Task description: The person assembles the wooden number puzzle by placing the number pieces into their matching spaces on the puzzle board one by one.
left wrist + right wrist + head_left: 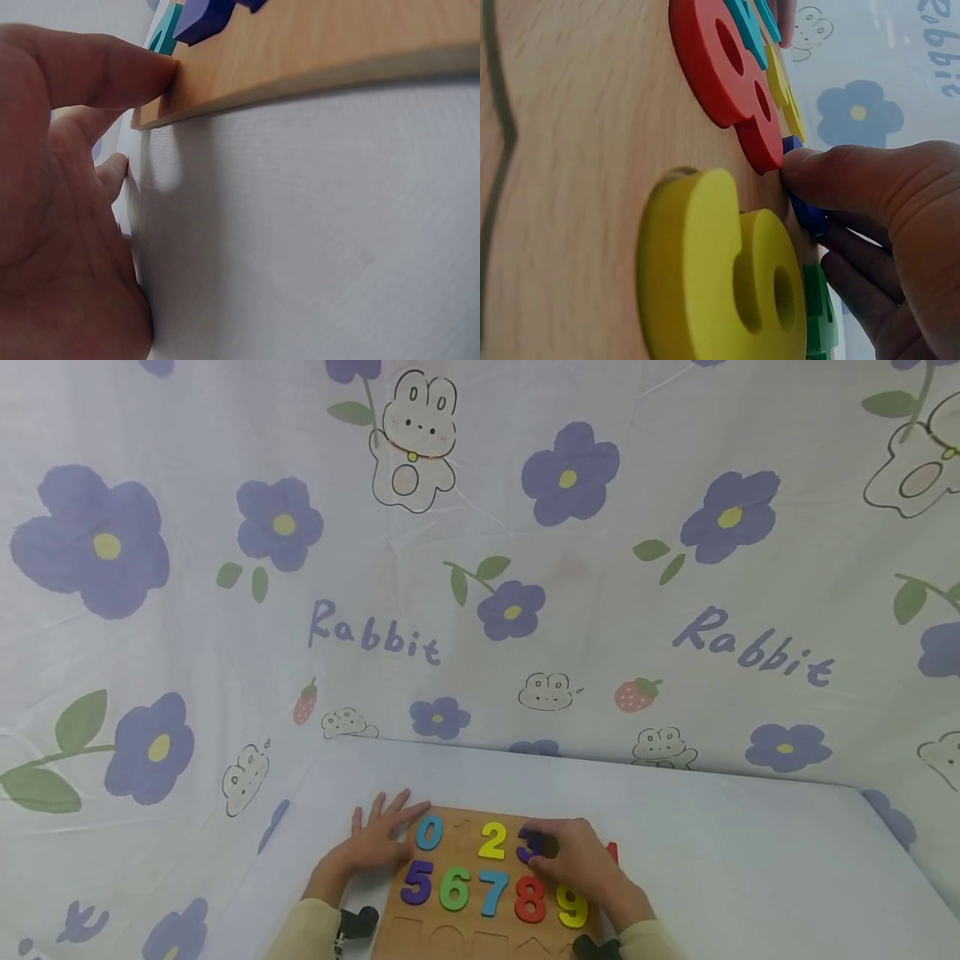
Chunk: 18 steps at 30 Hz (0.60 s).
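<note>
A wooden number board (442,935) lies on the white table with coloured number pieces on it. My right hand (581,860) pinches the dark blue number 3 (528,845) between thumb and fingers, at the top row beside the yellow 2 (492,841). In the right wrist view, the green 4 (821,315) stands near the curled fingers. My left hand (375,845) rests at the board's upper left corner with fingers spread, its thumb (124,71) on the board's edge near the blue 0 (429,832) and the purple 5 (417,883).
The green 6 (454,889), blue 7 (492,893), red 8 (530,899) and yellow 9 (572,907) fill the second row. A recess (461,835) shows between 0 and 2. A red piece (612,852) peeks out beyond the right hand. Behind hangs a printed curtain (480,527).
</note>
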{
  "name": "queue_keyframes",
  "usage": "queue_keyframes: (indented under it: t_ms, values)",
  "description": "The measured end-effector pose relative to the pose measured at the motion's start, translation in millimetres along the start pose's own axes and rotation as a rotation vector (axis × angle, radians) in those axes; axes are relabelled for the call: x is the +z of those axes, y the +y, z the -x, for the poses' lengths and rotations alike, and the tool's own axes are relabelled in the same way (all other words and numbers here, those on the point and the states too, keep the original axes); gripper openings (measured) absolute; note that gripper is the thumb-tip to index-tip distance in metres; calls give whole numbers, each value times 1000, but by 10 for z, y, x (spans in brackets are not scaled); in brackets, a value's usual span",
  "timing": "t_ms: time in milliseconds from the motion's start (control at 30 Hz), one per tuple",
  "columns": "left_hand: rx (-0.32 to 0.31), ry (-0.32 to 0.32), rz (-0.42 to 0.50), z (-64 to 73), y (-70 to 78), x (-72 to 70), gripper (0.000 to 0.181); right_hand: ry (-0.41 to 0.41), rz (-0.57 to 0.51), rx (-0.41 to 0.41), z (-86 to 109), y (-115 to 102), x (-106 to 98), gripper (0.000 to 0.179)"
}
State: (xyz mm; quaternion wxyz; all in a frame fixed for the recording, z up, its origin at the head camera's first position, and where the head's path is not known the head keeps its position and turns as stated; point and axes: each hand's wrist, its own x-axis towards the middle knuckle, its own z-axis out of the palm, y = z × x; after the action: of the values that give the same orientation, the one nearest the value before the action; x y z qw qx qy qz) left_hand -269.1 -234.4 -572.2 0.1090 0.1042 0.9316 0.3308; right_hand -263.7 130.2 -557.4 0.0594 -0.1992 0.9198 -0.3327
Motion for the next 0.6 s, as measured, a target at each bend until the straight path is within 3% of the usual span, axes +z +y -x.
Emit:
queue_keyframes:
  t_ms: [333, 600]
  values:
    - [4, 34, -19, -97, -194, 110, 80, 5, -7, 9, 41, -29, -24, 47]
    - [23, 48, -10, -96, -182, 105, 81, 92, -11, 38, 138, -10, -202, 54]
